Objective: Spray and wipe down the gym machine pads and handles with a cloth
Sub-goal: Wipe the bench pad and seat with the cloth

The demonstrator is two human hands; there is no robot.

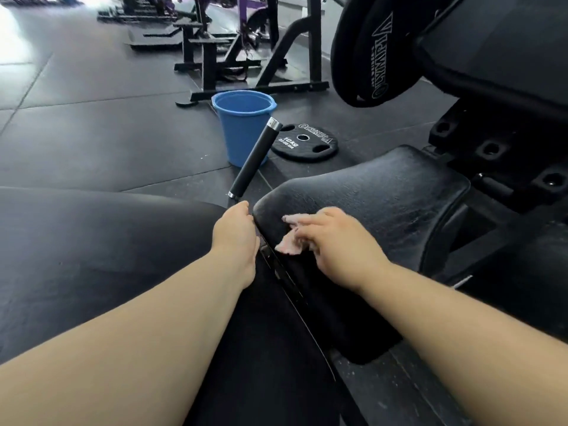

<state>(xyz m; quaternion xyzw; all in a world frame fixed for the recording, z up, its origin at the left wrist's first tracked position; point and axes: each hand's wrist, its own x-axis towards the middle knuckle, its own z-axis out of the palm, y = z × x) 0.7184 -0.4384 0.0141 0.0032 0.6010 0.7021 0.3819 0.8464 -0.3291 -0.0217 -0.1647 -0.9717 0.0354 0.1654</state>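
A black, worn seat pad (378,204) of the gym machine fills the centre right. My right hand (341,241) presses a small pinkish cloth (290,238) onto the pad's near left part, fingers curled over it. My left hand (236,232) rests against the pad's left edge, fingers hidden down in the gap beside a larger black pad (92,256). A black handle (255,158) with metal ends sticks up just beyond my left hand. No spray bottle is in view.
A blue bucket (242,127) stands on the rubber floor behind the handle, with a 10 kg weight plate (304,142) lying beside it. Large plates (362,50) hang on the machine at top right. Black benches and racks (215,56) stand further back.
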